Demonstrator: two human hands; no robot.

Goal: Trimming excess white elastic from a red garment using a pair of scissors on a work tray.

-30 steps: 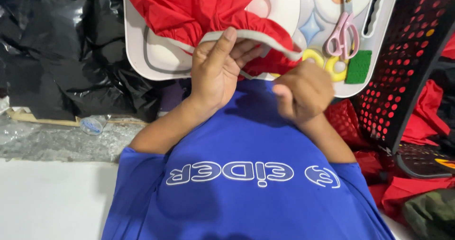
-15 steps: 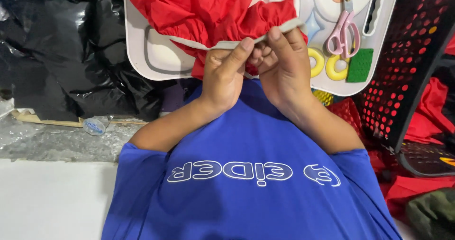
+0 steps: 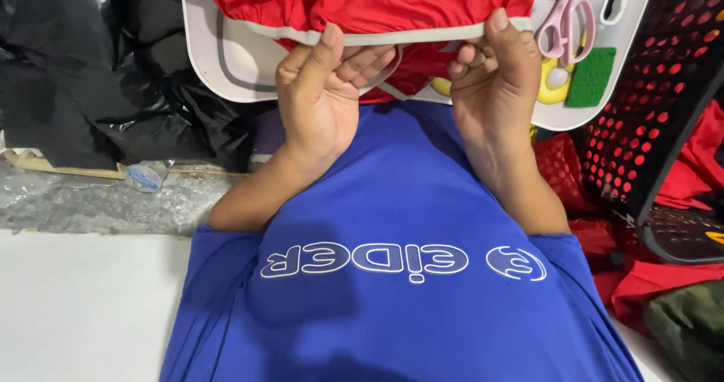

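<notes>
Left hand (image 3: 320, 99): palm up, thumb pressed on top of a grey band (image 3: 392, 35), curled fingers (image 3: 369, 58) under it, pinching the band.
Right hand (image 3: 494, 80): palm up, thumb on the same band near its right end, fingers folded beneath, also pinching it.
Band: a grey elastic strip sewn along the edge of a red cloth (image 3: 362, 1); it runs nearly straight and taut between the two hands, which stand apart.
Red cloth: gathered and puffy above the band, lying over the near edge of a tray (image 3: 226, 65) and covering most of its middle.
Tray: pale plastic with rounded corners, tilted across the top of the view; its left near corner is bare.
Scissors (image 3: 566, 20): pink handles, on the tray near its right edge, just beside the right thumb.
Rings (image 3: 554, 88): yellow, on the tray by its right near corner, partly behind the right hand.
Pad (image 3: 590, 76): green square, touching the tray's right near corner, just beside the rings.
Basket (image 3: 648, 110): black, with round holes, leaning just right of the tray; red fabric shows through.
Bags (image 3: 113, 73): black plastic, heaped left of the tray.
Shirt (image 3: 392, 276): blue, worn by the person, filling the lower view below both forearms.
</notes>
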